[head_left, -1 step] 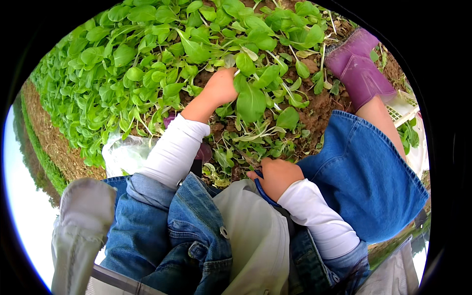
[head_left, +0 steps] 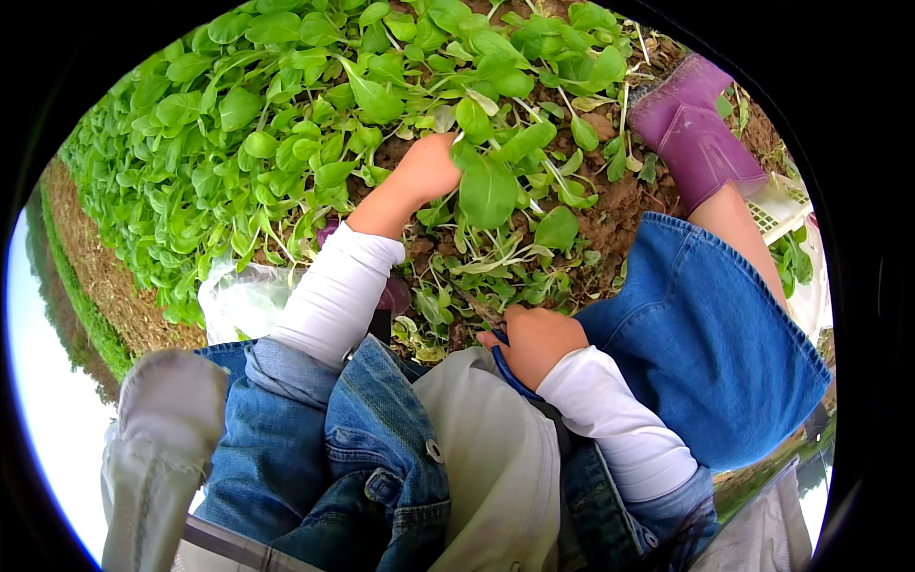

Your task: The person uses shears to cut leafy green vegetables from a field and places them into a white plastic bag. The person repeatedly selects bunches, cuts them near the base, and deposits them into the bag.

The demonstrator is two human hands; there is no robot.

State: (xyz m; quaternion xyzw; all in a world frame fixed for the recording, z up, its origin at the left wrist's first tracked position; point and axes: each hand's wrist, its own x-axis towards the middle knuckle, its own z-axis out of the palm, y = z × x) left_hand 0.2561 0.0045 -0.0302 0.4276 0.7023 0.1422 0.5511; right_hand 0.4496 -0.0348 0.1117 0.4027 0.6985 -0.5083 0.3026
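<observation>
My left hand (head_left: 426, 167) is closed on the pale stem of a leafy green plant (head_left: 488, 191), held a little above the soil among other seedlings. Lower and to the right, my right hand (head_left: 538, 345) grips a blue-handled cutting tool, apparently scissors (head_left: 510, 374), whose dull blade points up-left into small loose greens (head_left: 505, 276). The blade's tip is hard to make out among the leaves.
A dense bed of greens (head_left: 181, 114) spreads across the upper left. A clear plastic bag (head_left: 238, 296) lies left of my left forearm. My leg in a purple boot (head_left: 686, 133) is at the right, beside a pale plastic crate (head_left: 772, 205) and brown soil (head_left: 615, 214).
</observation>
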